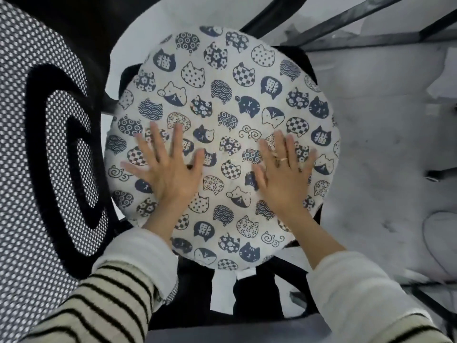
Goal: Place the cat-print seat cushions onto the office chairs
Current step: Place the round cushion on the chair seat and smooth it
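Observation:
A round cream cushion with dark blue cat-head prints [222, 100] lies flat on the black seat of an office chair [299, 58], covering nearly all of it. My left hand [168, 172] presses flat on the cushion's lower left part, fingers spread. On its lower right part my right hand [284, 169] presses flat too, fingers straight, a ring on one finger. The chair's mesh backrest [37, 144] with black trim rises at the left.
A pale grey floor [383, 144] stretches to the right. Dark metal desk legs or bars [371, 26] cross the top right. White cables or tubing [435, 243] lie at the right edge. The chair's black base [257, 293] shows below the cushion.

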Motion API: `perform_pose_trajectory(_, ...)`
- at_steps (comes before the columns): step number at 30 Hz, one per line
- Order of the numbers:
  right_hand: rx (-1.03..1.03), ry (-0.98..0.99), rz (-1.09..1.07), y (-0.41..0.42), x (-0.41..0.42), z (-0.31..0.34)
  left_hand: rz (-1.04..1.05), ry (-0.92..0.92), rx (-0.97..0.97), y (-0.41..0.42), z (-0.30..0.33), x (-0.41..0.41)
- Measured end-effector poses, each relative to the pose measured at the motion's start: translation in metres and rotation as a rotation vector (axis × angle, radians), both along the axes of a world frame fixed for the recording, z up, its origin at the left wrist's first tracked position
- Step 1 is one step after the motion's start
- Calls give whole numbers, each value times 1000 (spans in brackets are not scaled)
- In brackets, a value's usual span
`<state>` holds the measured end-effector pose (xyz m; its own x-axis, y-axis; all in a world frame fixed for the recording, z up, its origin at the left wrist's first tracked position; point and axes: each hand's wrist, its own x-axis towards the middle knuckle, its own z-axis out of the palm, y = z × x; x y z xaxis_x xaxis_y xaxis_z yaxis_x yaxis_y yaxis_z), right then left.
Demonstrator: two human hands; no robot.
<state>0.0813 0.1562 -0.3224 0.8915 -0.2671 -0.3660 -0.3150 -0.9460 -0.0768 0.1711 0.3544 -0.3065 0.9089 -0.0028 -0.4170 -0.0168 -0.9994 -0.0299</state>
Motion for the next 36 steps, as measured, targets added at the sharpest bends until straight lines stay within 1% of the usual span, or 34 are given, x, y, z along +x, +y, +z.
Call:
perform_pose_trajectory(2, 6, 24, -101, -8, -22, 7, 123, 70, 15, 18, 7, -12)
perform_pose_trajectory(4, 36, 72, -121, -4, -36, 10, 172, 120, 13, 27, 6, -19)
perform_pose_trajectory(8, -8, 188, -53, 8, -36, -1, 162, 148, 6, 25, -12, -15)
perform_pose_trajectory(13, -14, 191, -66, 11, -32, -10, 158, 108, 18, 22, -18, -14)
perform_pose_trajectory(17, 5, 230, -72, 12, -29, 1, 152, 106, 25, 16, -9, -25)
perform_pose_trajectory(19, 42, 280, -19, 14, -32, 12, 124, 149, 18, 8, 0, -45)
perform_pose_trajectory(23, 129, 391, 299, 27, -58, 39, 8, 300, -36, -9, 16, -113)
perform_pose_trajectory(25, 139, 441, 381, 31, -68, 42, -2, 357, -64, -10, 18, -133)
perform_pose_trajectory(29, 86, 479, 428, 34, -62, 27, 21, 401, -42, -12, 6, -133)
perform_pose_trajectory(32, 68, 462, 425, 37, -61, 16, 39, 370, -29, -16, -1, -132)
perform_pose_trajectory(36, 66, 484, 443, 34, -64, 26, 12, 431, -46, -16, 10, -129)
